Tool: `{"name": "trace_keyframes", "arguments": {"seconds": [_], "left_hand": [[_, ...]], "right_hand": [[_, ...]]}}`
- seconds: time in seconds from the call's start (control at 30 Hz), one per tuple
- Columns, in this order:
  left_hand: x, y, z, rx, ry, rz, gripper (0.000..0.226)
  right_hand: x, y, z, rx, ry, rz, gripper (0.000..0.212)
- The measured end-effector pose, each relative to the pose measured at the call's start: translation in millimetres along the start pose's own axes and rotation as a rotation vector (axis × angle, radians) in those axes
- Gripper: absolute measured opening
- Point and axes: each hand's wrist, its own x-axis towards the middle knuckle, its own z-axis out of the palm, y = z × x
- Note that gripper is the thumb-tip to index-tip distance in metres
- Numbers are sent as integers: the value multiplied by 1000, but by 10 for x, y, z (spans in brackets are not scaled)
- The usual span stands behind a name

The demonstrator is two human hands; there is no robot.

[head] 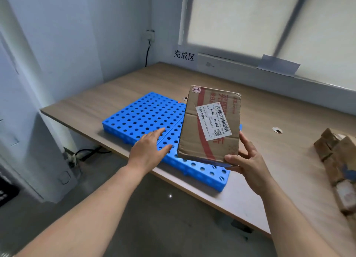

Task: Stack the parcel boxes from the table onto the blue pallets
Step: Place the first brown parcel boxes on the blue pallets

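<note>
Right hand (248, 164) fingers (245, 142) clamped on lower corner of parcel box (192, 133), held tilted above blue pallets (142, 116) on tabletop (279, 160). White label (213, 120) just above thumb reads "J4-J06". Left hand (148, 151) fingers straight, spread, over pallets. Wall sign (184, 55): "完成区".

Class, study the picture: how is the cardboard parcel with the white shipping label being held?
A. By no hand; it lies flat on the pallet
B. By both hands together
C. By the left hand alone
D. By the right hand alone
D: the right hand grips the lower corner of the parcel, while the left hand reaches with straight fingers over the blue pallets.
</note>
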Motion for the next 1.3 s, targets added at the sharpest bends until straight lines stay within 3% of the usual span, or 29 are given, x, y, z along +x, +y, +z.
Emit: {"name": "trace_keyframes", "arguments": {"seconds": [0.23,0.43,0.57,0.7,0.77,0.87,1.3], "left_hand": [[566,-510,5,135,-9,49,63],[1241,-916,-104,252,-30,69,64],[1633,-1182,-145,313,-58,73,65],[1928,-1427,-142,324,-49,77,66],[2015,-1542,-116,325,-65,65,65],[2140,-1687,-70,340,-96,51,66],[3068,-2315,-20,226,-316,177,72]], "right_hand": [[626,156,390,0,-12,36,87],[1283,285,739,36,-10,94,111],[1683,358,974,80,2,122,105],[2048,418,1149,90,-8,142,131],[2177,447,1237,94,-3,167,124],[2294,488,1351,98,2,199,97],[2956,564,2020,78,162,283,76]]}}
